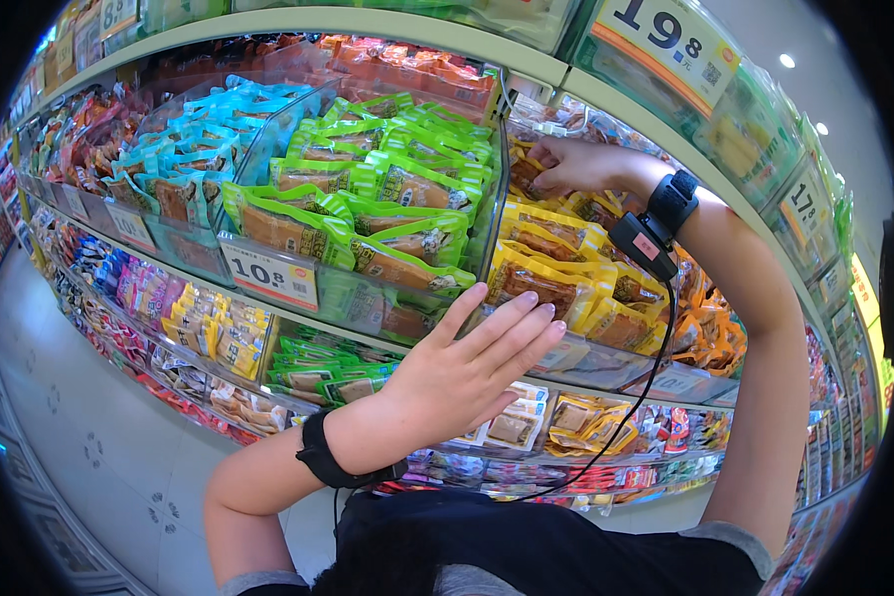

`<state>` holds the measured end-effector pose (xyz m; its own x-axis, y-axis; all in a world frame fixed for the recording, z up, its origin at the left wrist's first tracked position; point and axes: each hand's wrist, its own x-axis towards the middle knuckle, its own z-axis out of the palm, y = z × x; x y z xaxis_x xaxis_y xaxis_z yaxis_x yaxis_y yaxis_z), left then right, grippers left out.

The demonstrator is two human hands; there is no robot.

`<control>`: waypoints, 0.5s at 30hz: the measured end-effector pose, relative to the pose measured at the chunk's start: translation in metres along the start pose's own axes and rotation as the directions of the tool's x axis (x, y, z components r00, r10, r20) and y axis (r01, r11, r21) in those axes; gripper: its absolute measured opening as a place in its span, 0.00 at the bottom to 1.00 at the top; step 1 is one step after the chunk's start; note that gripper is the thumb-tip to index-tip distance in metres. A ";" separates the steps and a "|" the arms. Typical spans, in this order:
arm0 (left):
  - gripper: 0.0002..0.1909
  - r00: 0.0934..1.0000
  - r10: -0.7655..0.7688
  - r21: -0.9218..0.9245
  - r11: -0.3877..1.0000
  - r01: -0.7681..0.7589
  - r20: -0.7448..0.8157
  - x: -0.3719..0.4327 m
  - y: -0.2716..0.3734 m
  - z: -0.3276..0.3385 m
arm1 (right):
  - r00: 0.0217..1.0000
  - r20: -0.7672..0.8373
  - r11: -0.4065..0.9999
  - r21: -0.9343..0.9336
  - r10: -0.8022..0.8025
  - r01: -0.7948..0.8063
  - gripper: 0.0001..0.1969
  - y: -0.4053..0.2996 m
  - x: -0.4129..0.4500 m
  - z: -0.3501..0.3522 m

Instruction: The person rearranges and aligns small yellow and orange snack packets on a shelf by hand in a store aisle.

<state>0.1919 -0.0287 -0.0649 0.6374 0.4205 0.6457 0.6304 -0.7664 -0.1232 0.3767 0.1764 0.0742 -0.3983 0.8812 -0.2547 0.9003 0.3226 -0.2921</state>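
My right hand (562,164) reaches into the back of a clear bin of yellow-edged snack packets (540,279). Its fingers are bent at a packet (523,170) there; whether they grip it cannot be told. My left hand (462,365) is spread flat at the front edge of the shelf, fingertips over the lip of the yellow bin, with nothing held. Beside the yellow packets, past a clear divider (498,201), lie green-edged snack packets (410,186) in several overlapping rows. Black straps with small devices are on both wrists, and a black cable (644,387) hangs from the right one.
Blue-edged packets (194,160) fill a bin farther left, and orange packets (708,335) lie at the right. A price tag (270,274) is fixed to the bin front. An upper shelf edge (387,28) runs above my right forearm. Lower shelves hold more packets (194,320).
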 end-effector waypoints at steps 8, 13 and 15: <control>0.39 1.000 -0.009 0.039 0.999 0.009 -0.006 -0.001 0.001 -0.001 | 0.875 -0.476 0.989 -0.150 -0.088 0.018 0.18 -0.004 -0.020 -0.010; 0.38 1.000 -0.025 0.010 1.000 0.025 -0.012 0.000 0.002 0.002 | 0.830 -0.544 0.976 0.082 -0.127 0.203 0.10 -0.002 -0.040 -0.011; 0.38 0.999 -0.029 0.003 1.000 0.029 -0.023 0.001 0.003 0.003 | 0.912 -0.377 0.986 -0.040 -0.162 0.159 0.10 -0.013 -0.057 -0.008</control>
<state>0.1954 -0.0289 -0.0668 0.6087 0.4310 0.6661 0.6496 -0.7528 -0.1066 0.3887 0.1243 0.0999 -0.4432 0.8815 0.1626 0.8320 0.4721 -0.2914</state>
